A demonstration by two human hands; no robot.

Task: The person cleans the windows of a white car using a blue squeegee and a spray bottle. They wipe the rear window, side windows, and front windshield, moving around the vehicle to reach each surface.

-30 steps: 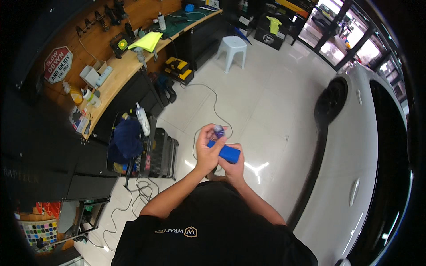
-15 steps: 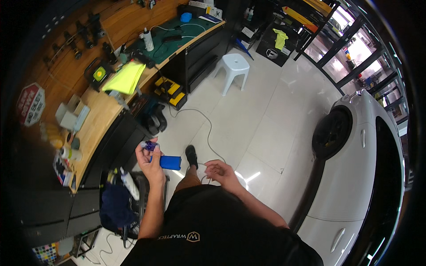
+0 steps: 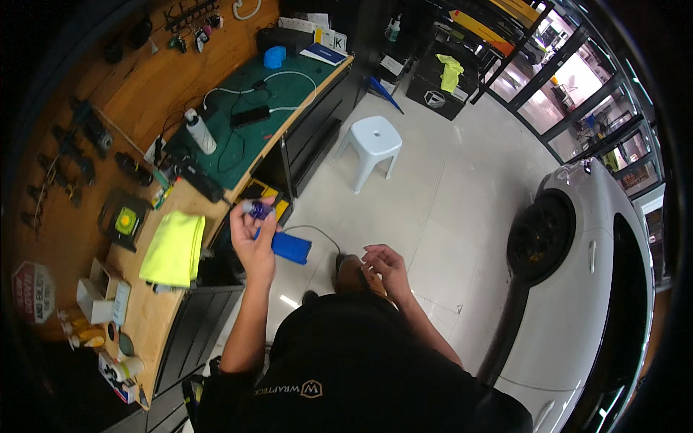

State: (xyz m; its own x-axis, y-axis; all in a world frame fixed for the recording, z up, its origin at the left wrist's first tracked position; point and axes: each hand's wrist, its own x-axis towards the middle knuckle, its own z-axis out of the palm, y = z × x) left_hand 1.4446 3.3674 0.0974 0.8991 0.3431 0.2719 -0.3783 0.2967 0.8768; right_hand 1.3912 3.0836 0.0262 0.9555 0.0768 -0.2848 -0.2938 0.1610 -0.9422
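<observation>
My left hand (image 3: 254,245) is closed around a small purple bottle (image 3: 258,210) with a pale cap, held near the fingertips. The same hand grips a flat blue block (image 3: 292,249), which sticks out to the right beneath the thumb. My right hand (image 3: 388,270) hangs in front of my body, over my leg, with loosely bent fingers apart and nothing visible in them. The two hands do not touch.
A workbench (image 3: 164,307) runs along the left, bearing a yellow cloth (image 3: 173,249), a white bottle (image 3: 201,134) and a green mat (image 3: 289,81). Ahead stands a white plastic stool (image 3: 375,141). A cable (image 3: 317,229) lies on the floor. A white car (image 3: 570,310) is at the right.
I have stepped ahead along the workbench; the bench and stool appear nearer. My left hand has risen in view with the bottle and block still held. The right hand has shifted rightward.
</observation>
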